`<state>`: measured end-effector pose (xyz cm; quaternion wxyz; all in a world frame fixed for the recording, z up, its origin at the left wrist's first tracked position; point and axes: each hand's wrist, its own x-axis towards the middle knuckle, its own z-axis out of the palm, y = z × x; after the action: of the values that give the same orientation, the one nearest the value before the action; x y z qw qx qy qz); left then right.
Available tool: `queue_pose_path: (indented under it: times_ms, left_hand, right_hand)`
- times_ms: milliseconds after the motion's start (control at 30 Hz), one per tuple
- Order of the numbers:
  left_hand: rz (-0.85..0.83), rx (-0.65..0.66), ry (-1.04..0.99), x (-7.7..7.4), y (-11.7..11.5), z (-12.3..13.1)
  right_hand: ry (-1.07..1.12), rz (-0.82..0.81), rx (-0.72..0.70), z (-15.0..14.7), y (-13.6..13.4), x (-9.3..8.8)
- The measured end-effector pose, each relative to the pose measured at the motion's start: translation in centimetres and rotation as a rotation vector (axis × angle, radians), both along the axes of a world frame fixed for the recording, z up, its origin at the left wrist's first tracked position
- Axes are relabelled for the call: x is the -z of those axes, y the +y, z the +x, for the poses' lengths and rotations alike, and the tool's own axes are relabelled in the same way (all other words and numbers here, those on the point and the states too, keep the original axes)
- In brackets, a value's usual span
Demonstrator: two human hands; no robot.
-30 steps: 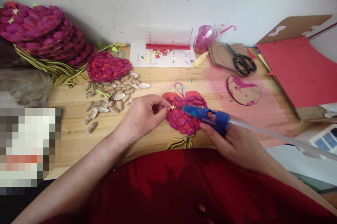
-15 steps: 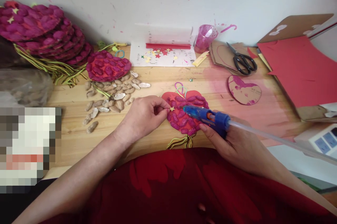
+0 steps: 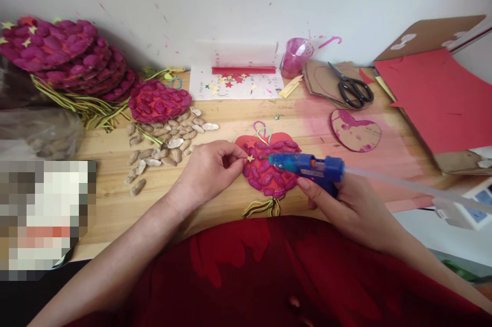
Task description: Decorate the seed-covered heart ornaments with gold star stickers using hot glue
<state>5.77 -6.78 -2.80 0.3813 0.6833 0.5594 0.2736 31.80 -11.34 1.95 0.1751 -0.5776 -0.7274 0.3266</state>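
Observation:
My left hand point(image 3: 209, 170) pinches a tiny yellow star point(image 3: 250, 158) at the left edge of a red heart point(image 3: 269, 167) covered with magenta-painted peanut shells. My right hand point(image 3: 348, 204) grips a blue glue gun point(image 3: 307, 166), its nozzle pointing left over the heart toward the star. A clear glue stick point(image 3: 407, 187) sticks out of the gun's back to the right. Yellow-green strings point(image 3: 263, 207) hang from the heart's lower tip, and a loop point(image 3: 263, 129) sits at its top.
Loose peanut shells point(image 3: 165, 145) lie left of the heart. Another shell heart point(image 3: 159, 100) and a stack of finished ones point(image 3: 65, 58) sit far left. A star sheet point(image 3: 236, 83), pink cup point(image 3: 294, 56), scissors point(image 3: 351, 86), cardboard heart point(image 3: 355, 130) and red paper point(image 3: 438, 99) fill the back and right.
The glue gun has levelled out and slid slightly right, with its nozzle still near the star. My left hand keeps the star in place. The view tilted a little.

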Motion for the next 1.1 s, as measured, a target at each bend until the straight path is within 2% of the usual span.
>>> queue_pose_path:
  times_ms: [133,233,433,567,767,1100]
  left_hand:
    - [0.031,-0.045,-0.016,-0.2,-0.1,0.3]
    - [0.194,-0.022,0.061,-0.2,-0.3,0.7]
    - [0.669,0.195,0.425,0.6,-0.6,1.0]
    - [0.834,0.287,0.611,0.6,-0.6,1.2]
    - [0.927,0.305,0.687,0.6,-0.6,1.6]
    - [0.906,0.285,0.699,0.7,-0.8,1.9]
  right_hand:
    - [0.259,-0.161,0.165,0.4,0.6,1.2]
    - [0.485,-0.292,0.280,0.3,1.2,2.6]
    - [0.758,-0.295,0.413,-0.2,1.7,4.2]
    - [0.832,-0.298,0.410,-0.1,1.6,4.7]
    - [0.849,-0.271,0.382,0.2,1.7,5.2]
    - [0.829,-0.253,0.357,0.1,1.8,5.2]
